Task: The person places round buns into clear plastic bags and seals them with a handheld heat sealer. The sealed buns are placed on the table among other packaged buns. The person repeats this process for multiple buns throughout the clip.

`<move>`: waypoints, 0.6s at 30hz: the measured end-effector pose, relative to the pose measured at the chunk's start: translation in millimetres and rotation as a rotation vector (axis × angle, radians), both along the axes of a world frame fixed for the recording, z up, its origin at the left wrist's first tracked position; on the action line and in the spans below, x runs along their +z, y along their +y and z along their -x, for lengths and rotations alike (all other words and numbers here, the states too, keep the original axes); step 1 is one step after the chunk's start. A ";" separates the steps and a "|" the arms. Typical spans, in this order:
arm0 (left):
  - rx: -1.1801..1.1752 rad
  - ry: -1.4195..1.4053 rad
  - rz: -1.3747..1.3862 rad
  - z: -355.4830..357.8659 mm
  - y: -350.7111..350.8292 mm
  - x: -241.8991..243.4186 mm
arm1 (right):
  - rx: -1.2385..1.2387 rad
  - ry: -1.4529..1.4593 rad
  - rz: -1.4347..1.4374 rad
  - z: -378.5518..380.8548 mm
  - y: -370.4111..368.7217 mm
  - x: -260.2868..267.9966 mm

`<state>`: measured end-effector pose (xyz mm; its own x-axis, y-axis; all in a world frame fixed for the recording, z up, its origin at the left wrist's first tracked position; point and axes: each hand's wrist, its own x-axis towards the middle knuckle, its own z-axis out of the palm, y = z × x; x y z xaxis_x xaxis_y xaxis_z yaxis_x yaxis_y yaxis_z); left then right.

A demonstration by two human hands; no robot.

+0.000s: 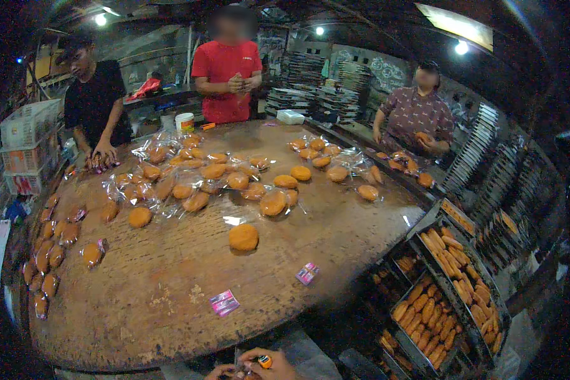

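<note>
My left hand point(220, 372) and my right hand point(271, 366) are together at the bottom edge, just off the table's near side. Between them they pinch a clear plastic bag point(240, 365); a brown bun seems to be inside, mostly cut off by the frame. A small orange device point(265, 362) sits on a finger of my right hand. On the wooden table point(161, 270) before me lie a pink label stack point(224, 303) and another pink label stack point(307, 273). Beyond these rests a round orange-brown bun point(243, 237).
Bagged buns point(213, 171) are heaped mid-table, with sealed buns point(42, 256) along the left edge. Right of the table, metal trays point(427, 316) hold long breads. Across stand a person in red point(228, 80), one in black point(97, 99) and one in a patterned shirt point(415, 116).
</note>
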<state>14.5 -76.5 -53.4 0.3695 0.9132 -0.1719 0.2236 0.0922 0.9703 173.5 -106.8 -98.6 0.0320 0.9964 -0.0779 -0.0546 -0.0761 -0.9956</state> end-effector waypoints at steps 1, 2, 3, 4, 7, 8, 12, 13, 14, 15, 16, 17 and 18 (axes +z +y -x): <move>0.001 -0.008 -0.036 -1.8 1.0 -3.0 | -0.042 -0.067 -0.082 0.5 -1.4 2.2; 0.004 -0.017 -0.069 -2.3 0.9 -4.0 | -0.083 -0.134 -0.161 0.9 -2.6 4.2; 0.009 -0.026 -0.098 -3.0 1.5 -3.9 | -0.120 -0.203 -0.236 0.8 -4.0 5.9; -0.063 -0.078 -0.164 -1.0 1.8 -1.6 | -0.015 -0.339 -0.173 -1.0 -2.6 6.7; -0.035 -0.146 -0.123 0.7 1.4 8.8 | -0.017 -0.154 -0.104 -4.0 0.4 6.6; -0.015 -0.190 -0.077 -0.3 1.6 11.4 | 0.008 -0.144 -0.072 -5.6 1.1 6.0; -0.077 -0.099 -0.077 -5.4 3.5 15.0 | 0.018 0.051 0.027 -3.9 2.7 3.3; -0.082 -0.120 -0.089 -5.9 5.3 14.8 | -0.001 0.137 0.049 -2.2 2.6 2.8; -0.086 -0.140 -0.101 -5.7 7.1 15.1 | -0.003 0.000 -0.061 -0.7 2.0 2.4; -0.089 -0.161 -0.114 -4.9 8.7 16.0 | -0.004 -0.137 -0.171 1.0 1.6 2.2; -0.070 -0.178 -0.118 -4.3 10.0 17.5 | -0.006 -0.274 -0.284 2.1 1.8 2.1; -0.073 -0.175 -0.148 -3.5 10.6 19.6 | -0.041 -0.294 -0.351 2.9 1.8 2.2; -0.077 -0.172 -0.177 -2.7 10.4 22.1 | -0.076 -0.314 -0.416 3.1 1.7 2.4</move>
<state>17.3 -66.2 -31.2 0.4486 0.8917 0.0599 0.0537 -0.0938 0.9941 170.4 -105.1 -96.2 0.0634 0.9349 0.3492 0.2613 0.3221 -0.9099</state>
